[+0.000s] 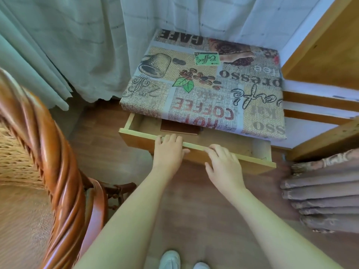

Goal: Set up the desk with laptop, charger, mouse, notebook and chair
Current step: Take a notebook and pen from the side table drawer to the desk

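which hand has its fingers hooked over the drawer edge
The left hand: its fingers curl over the drawer front's top edge. The right hand lies against the front, lower.

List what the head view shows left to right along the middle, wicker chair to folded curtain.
Wicker chair → left hand → right hand, both on the open drawer's front edge → folded curtain.

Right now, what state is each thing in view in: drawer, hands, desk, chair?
Drawer: partly pulled out, front rail held by both hands.
Brown flat item in the drawer: lying flat, half hidden under the desk top; cannot tell what it is.
Left hand: fingers hooked over the drawer's front edge.
Right hand: fingers resting on the same edge.
Desk: covered with a coffee-print cloth, nothing on it.
Wicker chair: standing left of the desk, not pushed in.
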